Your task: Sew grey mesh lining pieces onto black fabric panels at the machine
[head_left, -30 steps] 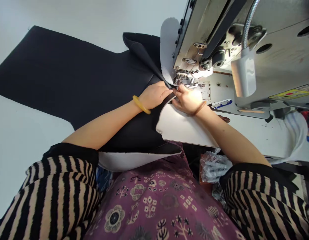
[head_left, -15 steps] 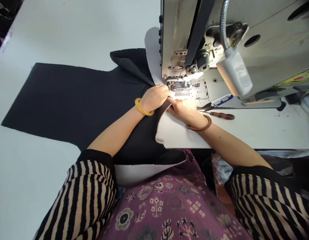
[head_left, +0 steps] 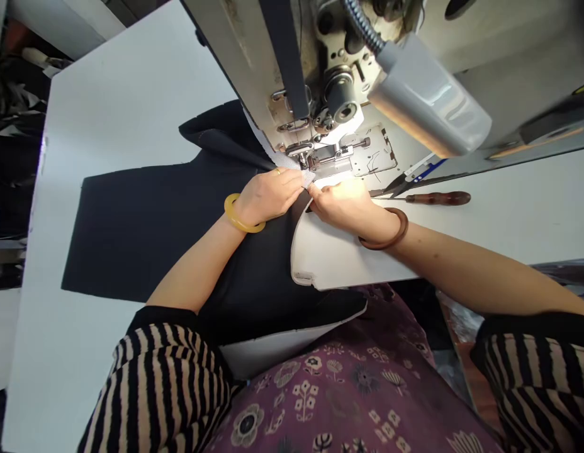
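Observation:
A large piece of black fabric (head_left: 131,233) with a pale backing lies across the table and under the sewing machine (head_left: 245,69). My left hand (head_left: 268,195), with a yellow bangle on its wrist, is closed on the fabric just left of the presser foot (head_left: 303,160). Close beside it, my right hand (head_left: 342,201) pinches the fabric edge with thumb and forefinger. A small pale mesh-like strip (head_left: 308,178) shows between the fingertips, in front of the foot. The needle tip is too small to make out.
Right of my right hand lie blue-and-white thread snips (head_left: 417,176) and a wooden-handled tool (head_left: 438,198). A grey lamp (head_left: 433,94) on a flexible neck hangs over the machine bed. Dark materials (head_left: 13,157) are heaped beyond the table's left edge.
The view has turned and come closer to the machine. Both hands keep their hold by the presser foot, and more of the pale strip shows between them.

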Demonstrator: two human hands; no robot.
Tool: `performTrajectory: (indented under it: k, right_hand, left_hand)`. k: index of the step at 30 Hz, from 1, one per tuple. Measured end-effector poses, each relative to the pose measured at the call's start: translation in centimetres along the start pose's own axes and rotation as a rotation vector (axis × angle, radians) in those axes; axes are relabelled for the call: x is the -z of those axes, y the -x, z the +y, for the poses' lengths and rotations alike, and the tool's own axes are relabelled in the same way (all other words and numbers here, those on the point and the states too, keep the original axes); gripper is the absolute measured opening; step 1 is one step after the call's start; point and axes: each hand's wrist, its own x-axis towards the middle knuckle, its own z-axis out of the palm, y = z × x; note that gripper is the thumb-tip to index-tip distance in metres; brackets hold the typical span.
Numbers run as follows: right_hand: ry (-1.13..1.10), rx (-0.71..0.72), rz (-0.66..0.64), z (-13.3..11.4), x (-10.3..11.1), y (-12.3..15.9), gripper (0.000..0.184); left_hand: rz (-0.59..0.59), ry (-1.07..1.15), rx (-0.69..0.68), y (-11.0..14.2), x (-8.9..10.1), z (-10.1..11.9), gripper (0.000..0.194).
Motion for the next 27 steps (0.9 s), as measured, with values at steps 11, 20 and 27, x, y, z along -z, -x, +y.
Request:
performTrajectory:
  k: [11,20,27]
  right_hand:
    - [-0.014,-0.067,-0.047,0.1,0.9,-0.3,0.048]
    - [0.070,-0.104,-0.056,0.2,1.1,-0.3,0.044]
    - [0.038,-0.091,-0.054,0.3,1.1,-0.4,0.048]
  left_hand:
    - [0.134,0.066,0.078,-0.1,-1.0,1.3,0.035]
    - [0.016,0.103,0.129,-0.8,-0.9,1.1,0.037]
    - [-0.016,0.075,0.165,-1.3,-0.3,1.9,0.040]
